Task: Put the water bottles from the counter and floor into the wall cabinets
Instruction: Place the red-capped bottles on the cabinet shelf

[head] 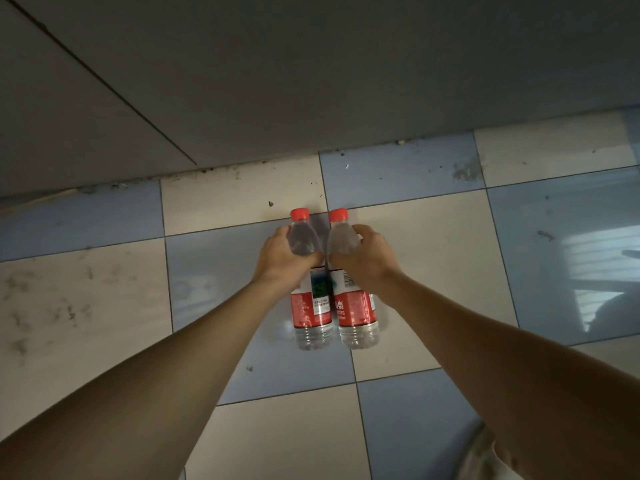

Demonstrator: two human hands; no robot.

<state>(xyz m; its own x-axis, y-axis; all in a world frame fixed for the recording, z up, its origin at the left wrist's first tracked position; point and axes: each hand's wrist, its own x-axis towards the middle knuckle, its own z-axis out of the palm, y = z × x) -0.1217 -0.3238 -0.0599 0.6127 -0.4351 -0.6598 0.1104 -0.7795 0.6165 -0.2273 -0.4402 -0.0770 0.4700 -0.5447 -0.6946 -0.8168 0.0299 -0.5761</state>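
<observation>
The left hand [282, 256] curls round the shoulder of one clear plastic water bottle with a red cap and red label [309, 299], and the right hand [363, 258] grips its twin [355, 306] just beside it. Both stand side by side above the blue-and-cream tiled floor [242, 427], near the grey cabinet base [311, 81]. The label print is mostly too blurred to read; the right one shows the character "泉".

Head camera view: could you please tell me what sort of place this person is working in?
Probably a home kitchen, seen at floor level. The floor is laid in blue and cream checkered tiles, a grey cabinet front runs along its far edge, and each hand grips a red-capped water bottle above the tiles.
</observation>
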